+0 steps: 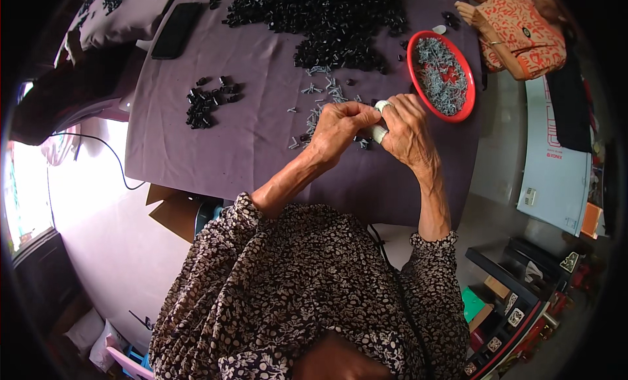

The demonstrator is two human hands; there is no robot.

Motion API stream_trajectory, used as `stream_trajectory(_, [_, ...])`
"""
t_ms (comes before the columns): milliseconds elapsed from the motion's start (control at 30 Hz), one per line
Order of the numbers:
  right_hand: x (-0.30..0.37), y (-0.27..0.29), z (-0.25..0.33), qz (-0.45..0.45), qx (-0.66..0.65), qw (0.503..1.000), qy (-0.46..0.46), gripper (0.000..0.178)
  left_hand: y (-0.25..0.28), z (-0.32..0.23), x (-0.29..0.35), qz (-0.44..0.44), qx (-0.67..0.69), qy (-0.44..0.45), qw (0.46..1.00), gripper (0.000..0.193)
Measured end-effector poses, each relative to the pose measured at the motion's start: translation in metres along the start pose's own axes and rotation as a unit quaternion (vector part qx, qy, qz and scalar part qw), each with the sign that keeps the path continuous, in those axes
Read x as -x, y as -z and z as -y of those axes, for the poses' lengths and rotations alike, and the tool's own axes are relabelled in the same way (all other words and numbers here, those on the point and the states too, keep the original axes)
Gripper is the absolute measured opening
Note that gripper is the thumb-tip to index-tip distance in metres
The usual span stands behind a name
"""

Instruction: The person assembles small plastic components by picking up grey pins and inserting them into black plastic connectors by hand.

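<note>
My left hand (337, 128) and my right hand (409, 131) meet over the purple tablecloth (261, 164), fingers pinched together. Whatever small piece sits between the fingertips is hidden. White wrapping covers the thumb and a finger of the right hand. Just beyond and left of my hands, loose grey metal pins or screws (333, 89) lie scattered on the cloth. A red oval bowl (468, 95) full of similar grey pieces stands right of my right hand. Farther back spreads a large heap of small black parts (320, 20). A smaller cluster of black parts (204, 108) lies to the left.
A dark phone (176, 31) rests near the table's far left edge. Across the far right corner sits another person (523, 36) in an orange patterned top, hands at the table. A black shelf unit (504, 301) stands low on the right; a cardboard box (171, 213) is below the table's left side.
</note>
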State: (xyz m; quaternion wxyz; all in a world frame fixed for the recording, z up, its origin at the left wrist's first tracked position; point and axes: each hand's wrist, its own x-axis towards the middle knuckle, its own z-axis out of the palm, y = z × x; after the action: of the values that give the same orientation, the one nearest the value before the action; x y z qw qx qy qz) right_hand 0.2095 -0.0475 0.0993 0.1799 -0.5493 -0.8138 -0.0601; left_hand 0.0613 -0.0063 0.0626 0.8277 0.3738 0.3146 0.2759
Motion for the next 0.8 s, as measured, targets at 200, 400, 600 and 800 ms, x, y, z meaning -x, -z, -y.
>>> stream_trajectory(200, [0.017,-0.008,-0.001,0.009,-0.020,1.000,-0.001,0.024,0.001,0.012,0.001,0.014,-0.034,-0.005,0.999,0.017])
stream_trajectory(400, [0.020,-0.010,0.004,-0.001,-0.019,1.000,-0.011,0.021,0.002,0.017,0.002,0.013,-0.049,0.015,0.999,0.017])
stream_trajectory(600, [0.028,-0.016,-0.002,-0.029,-0.057,0.998,0.014,0.023,-0.001,0.018,0.006,0.011,-0.098,0.022,0.995,0.017])
stream_trajectory(800, [0.041,-0.015,-0.007,-0.017,-0.069,0.997,0.009,0.014,-0.007,0.024,0.008,0.035,-0.081,0.043,0.995,0.017])
